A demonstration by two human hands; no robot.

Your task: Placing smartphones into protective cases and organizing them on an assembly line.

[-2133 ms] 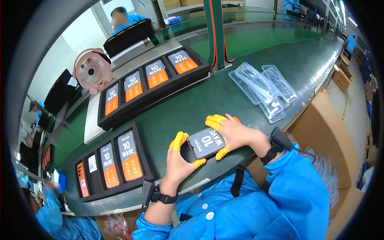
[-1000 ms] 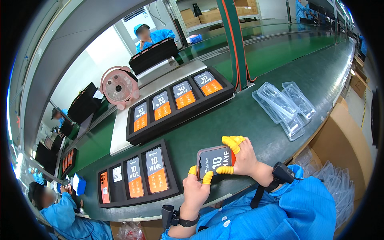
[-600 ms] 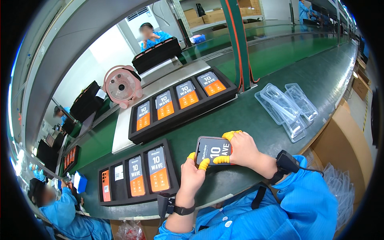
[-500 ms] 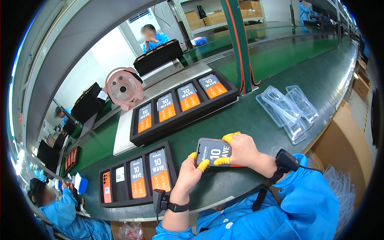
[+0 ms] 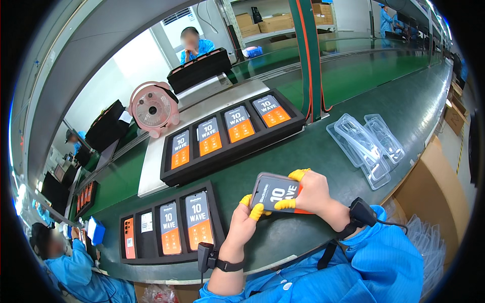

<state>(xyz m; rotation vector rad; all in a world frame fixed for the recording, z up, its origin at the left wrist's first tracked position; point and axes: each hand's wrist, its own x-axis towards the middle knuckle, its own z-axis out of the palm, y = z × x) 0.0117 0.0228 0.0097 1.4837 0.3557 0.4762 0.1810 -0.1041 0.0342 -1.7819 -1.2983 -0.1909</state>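
Note:
I hold a smartphone point(image 5: 272, 193) sideways above the green bench, its printed grey and orange front facing up. My left hand point(image 5: 243, 224) pinches one short end, and my right hand point(image 5: 314, 194) grips the other end. Yellow finger cots cover the thumbs and some fingers of both hands. To the left lies a black foam tray point(image 5: 147, 244) with two similar phones point(image 5: 199, 219) face up, an orange phone point(image 5: 129, 241) with its camera side up, and a slot showing a white label point(image 5: 146, 222). The underside of the held phone is hidden.
Farther back, another black tray point(image 5: 237, 150) carries several phones, beside a pink fan point(image 5: 152, 108). Clear plastic shells point(image 5: 365, 146) lie at the right, near an open cardboard box point(image 5: 429, 189). A green post point(image 5: 309, 60) with orange cables rises behind. Co-workers sit left and across.
The phone has turned slightly in my hands and its left end is tilted up a little more. Both hands keep their grip. The whole view has shifted slightly.

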